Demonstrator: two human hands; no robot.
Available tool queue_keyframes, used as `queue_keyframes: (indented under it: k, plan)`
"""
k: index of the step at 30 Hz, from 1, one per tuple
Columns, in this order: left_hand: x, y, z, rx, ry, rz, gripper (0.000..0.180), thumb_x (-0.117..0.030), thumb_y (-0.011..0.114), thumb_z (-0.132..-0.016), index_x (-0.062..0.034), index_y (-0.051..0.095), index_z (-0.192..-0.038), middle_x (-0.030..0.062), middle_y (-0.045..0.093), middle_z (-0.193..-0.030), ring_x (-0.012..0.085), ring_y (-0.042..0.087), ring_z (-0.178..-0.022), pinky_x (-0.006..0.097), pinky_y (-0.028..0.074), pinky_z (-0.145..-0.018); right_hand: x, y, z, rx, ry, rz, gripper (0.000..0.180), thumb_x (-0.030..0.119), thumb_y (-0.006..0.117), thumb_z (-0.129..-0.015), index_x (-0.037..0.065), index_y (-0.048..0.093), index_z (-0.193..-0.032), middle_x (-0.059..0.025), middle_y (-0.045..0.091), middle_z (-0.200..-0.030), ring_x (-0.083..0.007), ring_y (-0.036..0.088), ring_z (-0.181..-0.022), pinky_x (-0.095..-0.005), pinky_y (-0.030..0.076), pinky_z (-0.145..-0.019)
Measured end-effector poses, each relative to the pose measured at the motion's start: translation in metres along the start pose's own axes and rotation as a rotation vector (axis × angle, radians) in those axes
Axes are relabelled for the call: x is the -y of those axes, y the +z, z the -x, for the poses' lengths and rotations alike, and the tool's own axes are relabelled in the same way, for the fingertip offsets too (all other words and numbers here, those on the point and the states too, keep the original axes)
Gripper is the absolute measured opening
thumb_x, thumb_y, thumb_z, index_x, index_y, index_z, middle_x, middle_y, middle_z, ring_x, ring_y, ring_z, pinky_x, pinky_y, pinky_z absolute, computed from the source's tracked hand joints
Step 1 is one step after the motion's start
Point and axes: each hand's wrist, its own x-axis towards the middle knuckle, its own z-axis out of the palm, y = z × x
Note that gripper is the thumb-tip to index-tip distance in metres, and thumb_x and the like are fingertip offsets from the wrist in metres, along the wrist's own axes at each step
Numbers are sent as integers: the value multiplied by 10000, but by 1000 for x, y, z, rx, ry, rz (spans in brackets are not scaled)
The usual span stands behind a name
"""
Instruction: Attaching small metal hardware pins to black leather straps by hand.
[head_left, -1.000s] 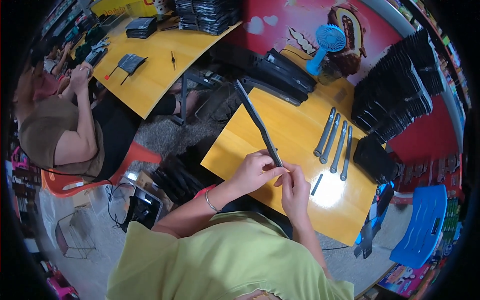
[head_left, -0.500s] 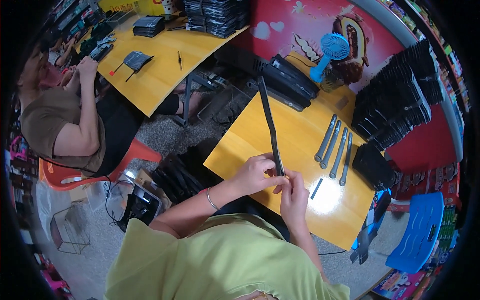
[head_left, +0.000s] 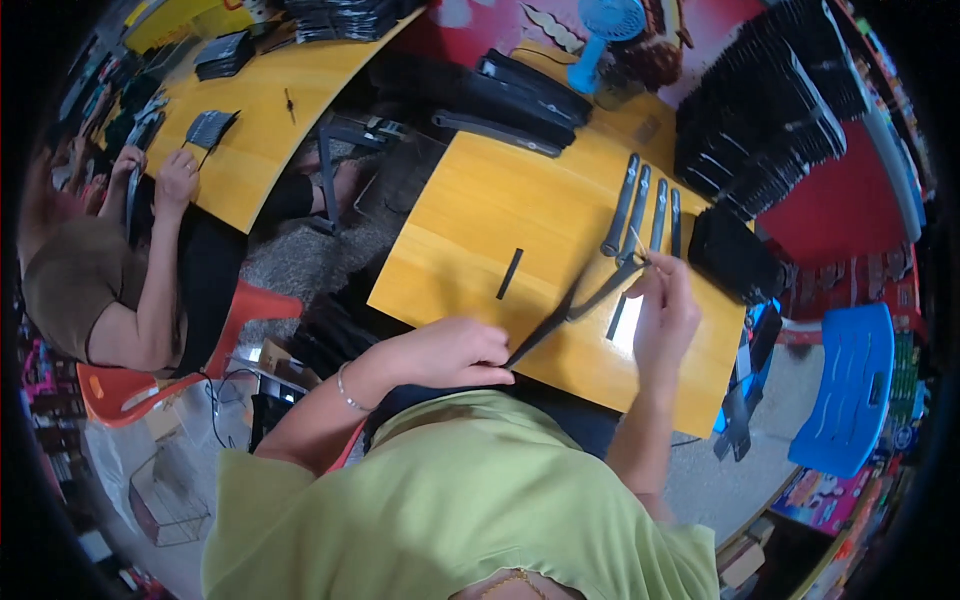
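Note:
A long, dark strap, smeared by motion and bent in the middle, stretches between my two hands over the near part of the yellow table. My left hand is closed on its lower end, close to my body. The fingertips of my right hand pinch its upper end. A short black strip lies on the table beyond my left hand. Another dark strip is partly seen beside my right hand. Just past that hand several grey straps with rounded ends lie side by side.
Black bundles and a blue fan stand at the table's far side. Tall stacks of black packs and a black pouch are at right, with a blue stool beyond. A co-worker sits at another table.
My hands have moved apart, the left toward my body, the right outward and away. The strap, upright before, now slants between them. A short black strip now shows on the table's left part. My view has shifted.

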Motion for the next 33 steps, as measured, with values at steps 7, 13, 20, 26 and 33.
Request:
queue_keyframes:
  k: [7,13,20,26,33]
  plan:
    - [9,17,-30,-91,-189,43,235,-215,578,-873,6,512,-826,130,576,-776,259,598,-716,334,469,-656,29,-11,12,257,-335,36,276,-28,566,-759,98,606,-1001,-52,647,-709,-203,645,-610,-299,503,-528]
    - [13,31,-57,-239,-327,1184,241,-111,542,-913,-51,447,-1126,41,565,-843,131,595,-737,253,493,-628,37,-22,22,419,-398,165,207,68,601,-794,119,597,-995,-52,600,-642,-221,600,-544,-334,444,-463]
    - [-3,15,-63,-477,-366,1426,192,-102,310,-971,-102,455,-1098,-8,412,-647,61,326,-477,201,275,-425,15,-35,15,419,-42,90,568,248,773,-699,100,565,-1206,-61,594,-647,-227,582,-547,-323,450,-505]
    - [-10,18,-61,-454,-465,1423,149,-175,378,-980,-116,462,-1087,-50,356,-664,35,286,-486,185,205,-405,10,29,13,217,-331,-190,244,3,681,-714,73,701,-946,-69,622,-799,-167,572,-620,-263,466,-581]
    - [9,3,-14,-8,-528,1222,106,-177,465,-967,-81,432,-999,-73,330,-661,19,260,-491,189,217,-415,-62,18,-65,-169,458,-761,121,124,583,-892,22,626,-941,30,515,-641,-36,362,-471,-176,239,-407]
